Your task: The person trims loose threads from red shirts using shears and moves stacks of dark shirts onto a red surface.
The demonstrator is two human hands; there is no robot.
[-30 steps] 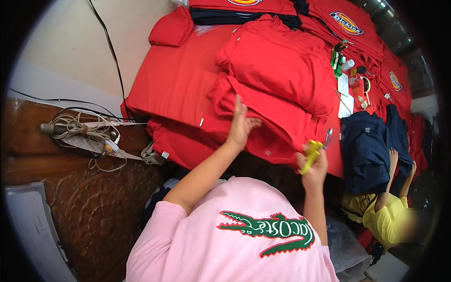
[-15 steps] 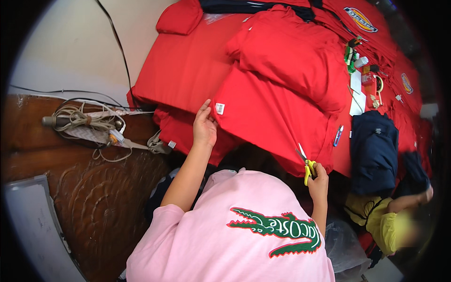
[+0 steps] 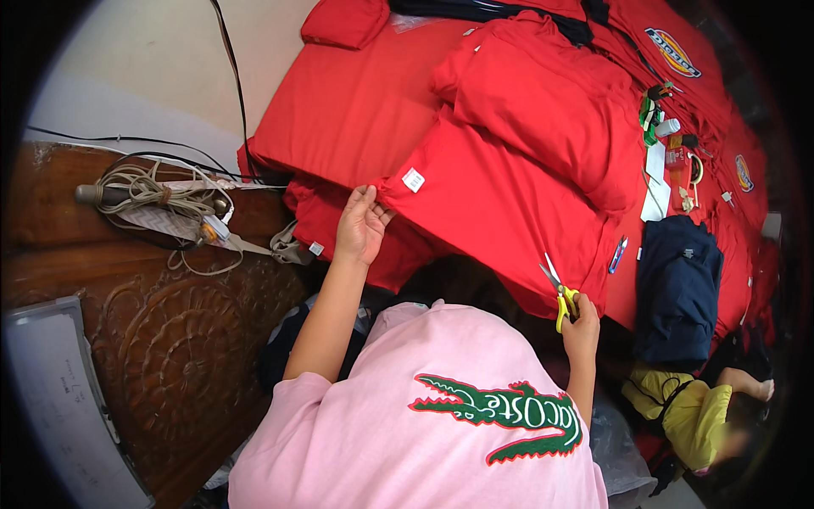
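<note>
A red garment (image 3: 500,199) is spread over the near side of the table, its lower edge hanging toward me. Near its left corner sits a small white label (image 3: 413,180). My left hand (image 3: 365,225) pinches the cloth at that corner, just left of the label. In my right hand (image 3: 582,325) are scissors with yellow handles (image 3: 565,304). Their blades point up and to the left, parted, over the garment's right part. Behind the spread piece lies a thick folded pile of red cloth (image 3: 543,110).
A blue cutter (image 3: 618,254) lies right of the scissors, near a folded navy garment (image 3: 678,288). White paper (image 3: 655,182) and a tape roll (image 3: 696,169) lie farther back. Bundled cable (image 3: 161,199) rests on carved wood (image 3: 182,356) at left. A person in yellow (image 3: 691,416) is at lower right.
My left hand has closed on the garment's corner and pulled it slightly, tilting the label. The right hand still holds the scissors. The whole view has shifted a little.
</note>
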